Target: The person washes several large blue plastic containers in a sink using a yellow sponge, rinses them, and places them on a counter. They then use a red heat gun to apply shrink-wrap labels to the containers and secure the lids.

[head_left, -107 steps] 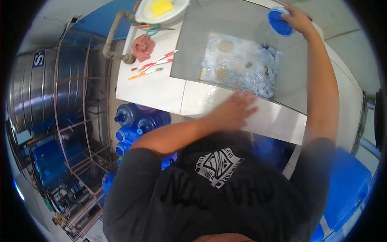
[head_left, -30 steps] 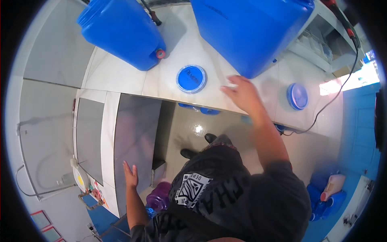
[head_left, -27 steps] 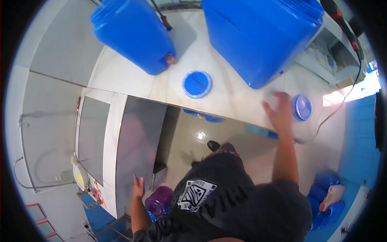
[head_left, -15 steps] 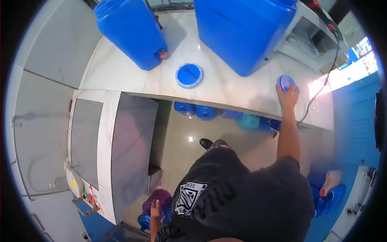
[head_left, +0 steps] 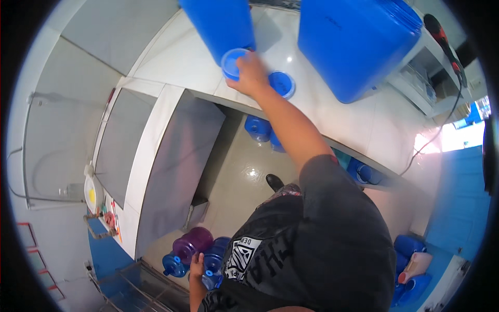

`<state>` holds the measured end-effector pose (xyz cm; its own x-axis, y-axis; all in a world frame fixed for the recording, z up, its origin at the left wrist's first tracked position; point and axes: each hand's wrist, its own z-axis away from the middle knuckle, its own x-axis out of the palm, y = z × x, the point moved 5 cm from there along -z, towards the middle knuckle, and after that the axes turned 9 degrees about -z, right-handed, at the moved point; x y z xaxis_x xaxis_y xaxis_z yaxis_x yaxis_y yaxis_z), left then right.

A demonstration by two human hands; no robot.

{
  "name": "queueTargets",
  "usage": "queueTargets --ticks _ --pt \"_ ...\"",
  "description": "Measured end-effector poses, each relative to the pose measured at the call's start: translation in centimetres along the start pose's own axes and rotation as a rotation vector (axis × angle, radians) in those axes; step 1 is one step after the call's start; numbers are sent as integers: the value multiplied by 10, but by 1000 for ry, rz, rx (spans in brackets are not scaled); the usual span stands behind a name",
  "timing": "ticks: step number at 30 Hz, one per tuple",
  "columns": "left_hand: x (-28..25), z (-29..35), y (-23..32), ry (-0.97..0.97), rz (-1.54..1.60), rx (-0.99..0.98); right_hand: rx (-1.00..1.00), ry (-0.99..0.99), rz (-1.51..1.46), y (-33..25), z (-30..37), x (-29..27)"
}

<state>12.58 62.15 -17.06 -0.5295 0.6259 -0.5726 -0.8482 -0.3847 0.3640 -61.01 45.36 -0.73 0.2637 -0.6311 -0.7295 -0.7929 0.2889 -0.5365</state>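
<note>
A round blue lid with a pale rim [head_left: 231,61] is gripped in my right hand [head_left: 252,77], held over the counter in front of the left blue jerrycan [head_left: 218,23]. Just right of the hand, another round blue lid [head_left: 281,86] lies flat on the white counter [head_left: 348,122]. The large blue jerrycan [head_left: 353,49] stands farther right, its threaded neck uncapped. Low at my left side hangs my left hand [head_left: 197,266], fingers loosely apart and nothing seen in them, near a purple water jug [head_left: 192,244].
Several blue water jugs [head_left: 258,127] stand on the floor under the counter. A black and red corded tool [head_left: 442,36] is at the far right, its cable trailing over the counter. More blue containers [head_left: 416,286] sit at the lower right. A metal rack [head_left: 140,286] is at lower left.
My right hand has carried the lid leftward along the counter, from its right end to the left jerrycan. The view has turned a little; my left hand still hangs low.
</note>
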Motion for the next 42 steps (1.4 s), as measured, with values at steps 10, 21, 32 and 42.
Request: queueTargets --ticks 10,21,32,42 --pt "82 30 -123 -26 45 77 398 -325 221 60 55 -43" --pt "91 15 -85 -85 -544 686 576 461 579 163 288 -254" --pt "10 11 17 170 16 281 -350 -200 201 -42 62 33" --pt "196 203 -269 636 555 -522 -189 -331 856 72 27 51"
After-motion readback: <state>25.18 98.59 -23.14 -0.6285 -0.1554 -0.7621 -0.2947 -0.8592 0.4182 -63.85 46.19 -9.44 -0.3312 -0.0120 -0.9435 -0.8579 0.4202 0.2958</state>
